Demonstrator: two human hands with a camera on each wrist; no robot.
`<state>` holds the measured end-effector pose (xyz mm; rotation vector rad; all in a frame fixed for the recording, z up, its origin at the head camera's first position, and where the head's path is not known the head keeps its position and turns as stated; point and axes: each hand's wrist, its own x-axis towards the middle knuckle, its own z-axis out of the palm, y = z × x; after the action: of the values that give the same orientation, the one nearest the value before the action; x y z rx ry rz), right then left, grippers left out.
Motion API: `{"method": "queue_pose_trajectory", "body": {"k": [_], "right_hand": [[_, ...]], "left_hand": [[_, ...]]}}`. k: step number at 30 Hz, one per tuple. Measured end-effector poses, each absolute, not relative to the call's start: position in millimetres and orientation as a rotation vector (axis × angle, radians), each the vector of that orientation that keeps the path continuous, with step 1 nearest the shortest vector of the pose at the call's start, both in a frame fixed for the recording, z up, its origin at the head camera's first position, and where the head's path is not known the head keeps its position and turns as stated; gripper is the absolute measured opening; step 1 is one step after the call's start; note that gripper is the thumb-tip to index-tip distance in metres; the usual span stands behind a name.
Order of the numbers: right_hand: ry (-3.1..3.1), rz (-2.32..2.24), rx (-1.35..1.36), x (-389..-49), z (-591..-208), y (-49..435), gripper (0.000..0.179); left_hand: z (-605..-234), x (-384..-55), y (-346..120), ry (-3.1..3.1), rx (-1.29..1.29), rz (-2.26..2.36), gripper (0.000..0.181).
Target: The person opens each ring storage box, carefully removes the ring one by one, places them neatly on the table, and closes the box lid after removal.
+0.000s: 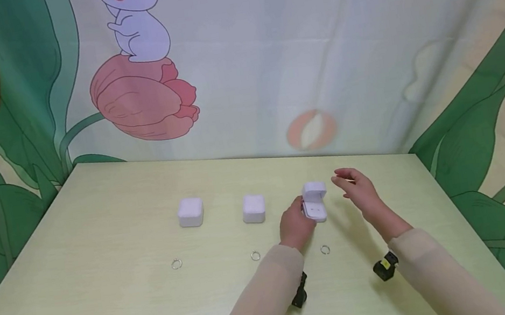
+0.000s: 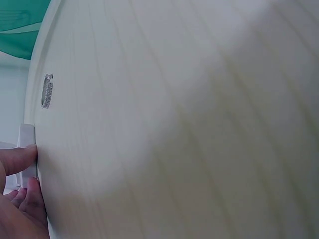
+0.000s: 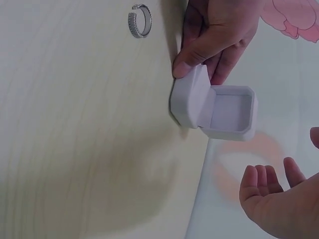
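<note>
An open white ring box [image 1: 315,210] stands on the table with its lid raised. My left hand [image 1: 296,225] grips its base from the left side; thumb and fingers also hold the box [image 2: 28,133] in the left wrist view. To the right of the box, my right hand [image 1: 359,191] hovers with loosely bent fingers and nothing in them. In the right wrist view that hand [image 3: 284,201] is apart from the lid [image 3: 233,112]. A silver open-ended ring [image 3: 148,21] lies on the table nearer me than the box.
Two closed white ring boxes [image 1: 190,212] [image 1: 253,209] stand in a row to the left. Nearer me lie two more silver rings, a left one [image 1: 173,265] and a middle one [image 1: 252,256]. A printed curtain [image 1: 230,73] hangs behind the table [image 1: 108,309].
</note>
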<state>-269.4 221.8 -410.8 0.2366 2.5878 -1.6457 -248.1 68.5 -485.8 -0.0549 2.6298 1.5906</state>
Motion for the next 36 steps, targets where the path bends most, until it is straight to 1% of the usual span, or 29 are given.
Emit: {"method": "queue_pose_trajectory", "body": {"k": [6,14,26,36], "right_hand": [[2.536,-1.701,0.271,-275.4,-420.4,221.5,0.053],[2.532,-1.726,0.231,-280.8,-428.1,219.7,0.055],[2.361,-1.829,0.226,-290.3,-442.1,217.1,0.060],[2.334,-1.774,0.229,-296.2,-450.7,215.1,0.061]], "left_hand": [[-485.1,-249.2,68.8,2.613,-0.066,1.589,0.063],[-486.7,-251.3,69.6,2.615,-0.066,1.587,0.062],[-485.1,-250.2,69.8,2.629,-0.073,1.571,0.062],[-484.3,-250.8,70.0,2.626,-0.072,1.566,0.063]]}}
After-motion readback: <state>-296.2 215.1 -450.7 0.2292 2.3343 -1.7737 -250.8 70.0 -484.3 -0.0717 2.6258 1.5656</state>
